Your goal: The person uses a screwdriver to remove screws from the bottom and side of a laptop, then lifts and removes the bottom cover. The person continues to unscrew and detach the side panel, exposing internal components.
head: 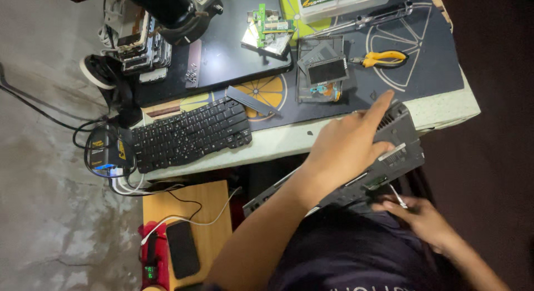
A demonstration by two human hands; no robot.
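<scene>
A dark grey laptop base (pixel 389 157) is held tilted across the person's lap at the table edge, at about 4 o'clock from the frame centre, its far corner resting against the pale tabletop (pixel 445 110). The left hand (pixel 347 143) is laid flat on top of this base, fingers spread and extended rather than clenched, the index finger pointing toward 1 o'clock. The right hand (pixel 417 213) is seen below the base at 5 o'clock, its fingers closed around a thin metal tool (pixel 397 196), whose tip is directed at the underside edge of the base; the kind of tool cannot be told. A detached black keyboard (pixel 192 132) is found at 9 o'clock, lying on the table edge. A dark mat with an orange-slice pattern (pixel 411 74) covers the table at 12 to 2 o'clock; on it are noted yellow-handled pliers (pixel 384 58), a screwdriver (pixel 367 20), a dismantled grey frame with a dark panel (pixel 322 71) and green circuit boards (pixel 267 27). At 7 o'clock a wooden stool (pixel 214 205) is observed bearing a black phone (pixel 183 249) with a white cable (pixel 194 220) attached
</scene>
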